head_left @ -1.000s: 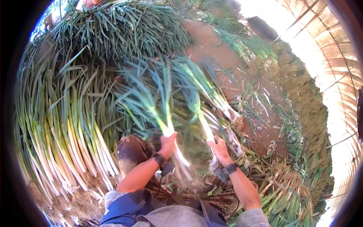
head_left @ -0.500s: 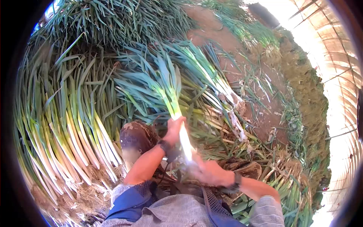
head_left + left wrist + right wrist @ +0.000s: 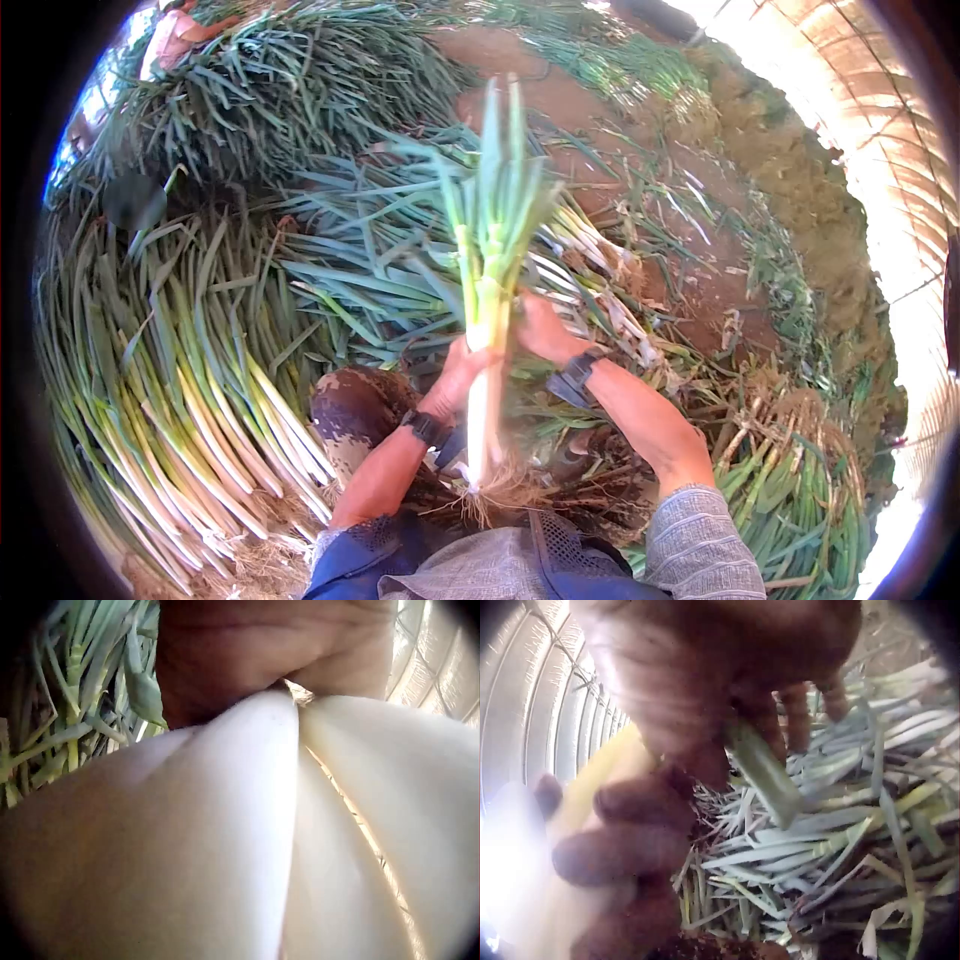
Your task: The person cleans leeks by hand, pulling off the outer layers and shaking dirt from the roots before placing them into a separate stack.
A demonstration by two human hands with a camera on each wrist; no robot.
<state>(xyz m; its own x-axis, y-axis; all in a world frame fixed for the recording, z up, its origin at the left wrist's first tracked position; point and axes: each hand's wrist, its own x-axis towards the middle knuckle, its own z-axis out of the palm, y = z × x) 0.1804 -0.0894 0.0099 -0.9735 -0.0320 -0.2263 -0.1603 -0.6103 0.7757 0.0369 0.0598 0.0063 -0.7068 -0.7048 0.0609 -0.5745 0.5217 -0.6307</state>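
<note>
Upright before the body, a bunch of long green onions [image 3: 487, 310] has white stems, hanging roots and green tops. My left hand [image 3: 465, 378] grips it around the stems; in the left wrist view that hand [image 3: 277, 656] lies against large white stems [image 3: 255, 825]. My right hand [image 3: 545, 328] is at the bunch's right side, slightly higher. In the right wrist view, a short green leaf piece [image 3: 769, 780] sticks out from under the right hand [image 3: 720, 667], whose fingers curl over it. The left hand's fingers [image 3: 622, 851] wrap the pale stems beside it.
Rows of onions [image 3: 190, 390] lie at the left, with a tall leafy heap [image 3: 290, 90] behind. Another person [image 3: 175, 38] is at the far upper left. Loose onions [image 3: 590, 240] and trimmed leaves [image 3: 800, 480] lie on the right, near bare soil [image 3: 720, 290].
The bunch has come upright and closer to the head camera. My right hand has moved from the lower stems up to the bunch's right side. The other person has come into view.
</note>
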